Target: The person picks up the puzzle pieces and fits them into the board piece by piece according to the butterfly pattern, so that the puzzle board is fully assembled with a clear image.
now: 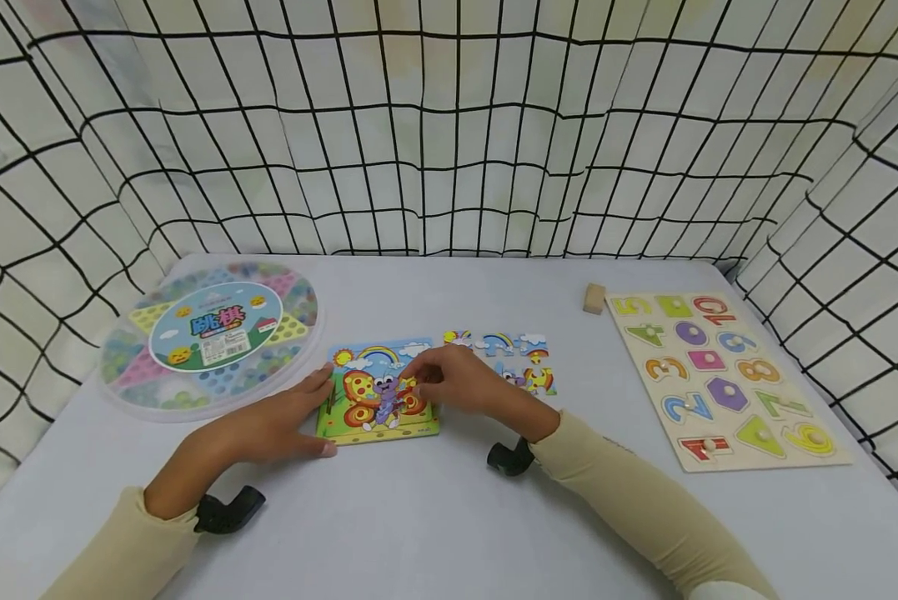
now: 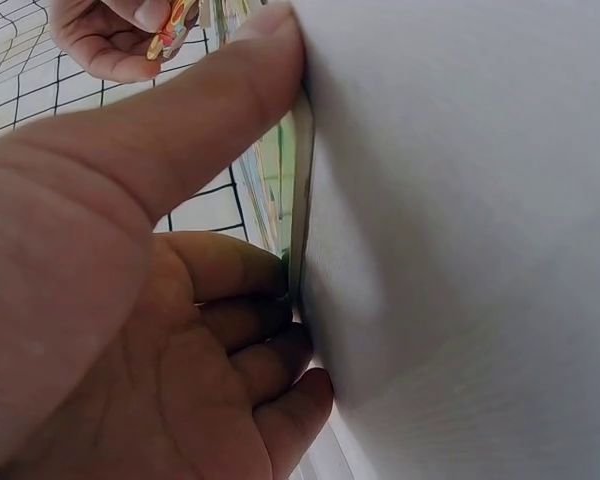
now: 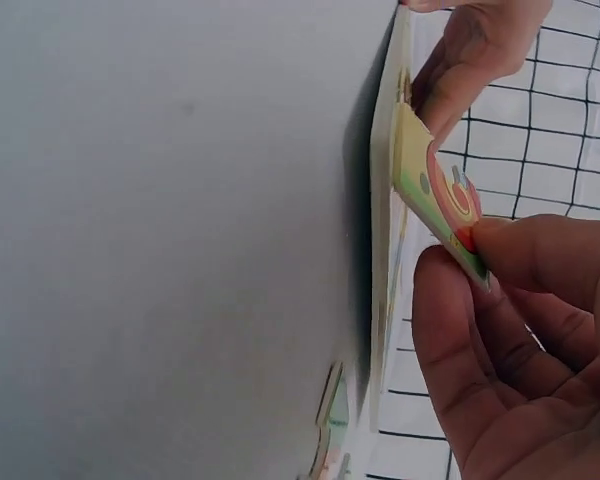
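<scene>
A butterfly jigsaw puzzle board (image 1: 381,427) lies on the table, its picture showing a rainbow, a sun and a purple butterfly. My left hand (image 1: 276,425) rests at its left side, fingertips against the left edge and thumb (image 2: 230,90) stretched along the near edge. With thumb and forefinger, my right hand (image 1: 459,379) pinches a puzzle piece (image 3: 440,195) over the board's right part. The piece carries a red and yellow wing pattern and is tilted, one edge right at the board's surface. Several loose puzzle pieces (image 1: 534,343) lie beyond the right hand, partly hidden by it.
A round, clear-lidded Chinese checkers box (image 1: 216,379) stands at the left. To the right lies a wooden number and shape board (image 1: 689,417), with a small wooden block (image 1: 594,298) by its far corner. Black netting (image 1: 456,133) surrounds the table's back and sides.
</scene>
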### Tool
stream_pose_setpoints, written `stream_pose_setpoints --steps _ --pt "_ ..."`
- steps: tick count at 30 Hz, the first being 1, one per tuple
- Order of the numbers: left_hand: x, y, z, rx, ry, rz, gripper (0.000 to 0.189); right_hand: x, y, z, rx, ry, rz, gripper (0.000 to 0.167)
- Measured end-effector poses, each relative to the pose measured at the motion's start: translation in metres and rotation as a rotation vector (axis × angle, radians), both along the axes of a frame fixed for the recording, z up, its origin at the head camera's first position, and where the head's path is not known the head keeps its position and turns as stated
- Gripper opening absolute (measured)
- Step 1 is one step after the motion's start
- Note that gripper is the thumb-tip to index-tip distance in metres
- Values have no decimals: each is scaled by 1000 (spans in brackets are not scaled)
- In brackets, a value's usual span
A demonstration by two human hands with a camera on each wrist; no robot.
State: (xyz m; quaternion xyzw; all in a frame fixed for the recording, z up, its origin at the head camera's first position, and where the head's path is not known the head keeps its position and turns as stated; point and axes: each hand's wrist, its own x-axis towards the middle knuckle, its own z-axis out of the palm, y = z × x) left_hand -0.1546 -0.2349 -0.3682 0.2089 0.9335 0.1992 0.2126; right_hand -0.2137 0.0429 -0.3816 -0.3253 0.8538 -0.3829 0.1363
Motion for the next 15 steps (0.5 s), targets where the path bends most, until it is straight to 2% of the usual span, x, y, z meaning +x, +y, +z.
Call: stream_pose_setpoints --steps 4,11,15 --pt "1 -3 -3 -11 5 7 99 2 -5 -1 33 38 6 24" --pt "2 -3 -2 -8 19 4 98 6 -8 -1 63 46 -32 23" --pt "0 -1 -2 -1 22 -5 97 5 -7 1 79 44 -24 24"
